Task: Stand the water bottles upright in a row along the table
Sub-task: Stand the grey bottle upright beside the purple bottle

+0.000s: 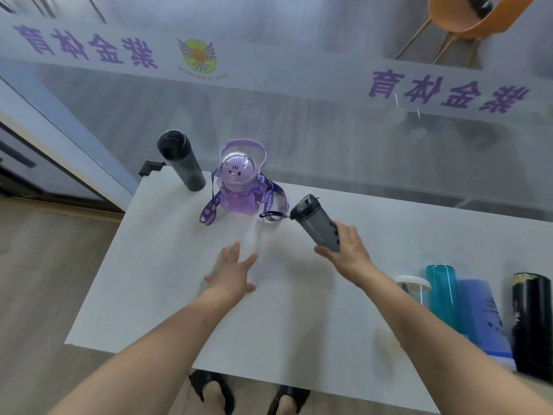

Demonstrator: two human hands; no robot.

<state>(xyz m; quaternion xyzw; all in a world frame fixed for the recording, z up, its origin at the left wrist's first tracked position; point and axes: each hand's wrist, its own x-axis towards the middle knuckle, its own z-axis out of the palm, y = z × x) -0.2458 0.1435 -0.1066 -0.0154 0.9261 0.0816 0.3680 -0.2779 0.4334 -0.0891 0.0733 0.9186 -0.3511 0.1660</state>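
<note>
A tall black bottle (181,164) stands upright at the table's far left corner. Right of it stands a purple bear-shaped bottle (238,187) with a handle and a printed strap trailing on the table. My right hand (347,247) grips a dark grey lidded bottle (315,221), held tilted above the table, right of the purple one. My left hand (235,272) hovers flat and open over the table's middle, holding nothing. At the right edge wait several more bottles: a white-lidded clear one (414,287), a teal one (443,295), a blue one (481,316) and a black one (532,322).
The white table (167,280) stands against a glass wall with purple lettering. Its left and near edges drop to a wooden floor. An orange chair (460,16) stands behind the glass. My feet in black sandals show under the near edge.
</note>
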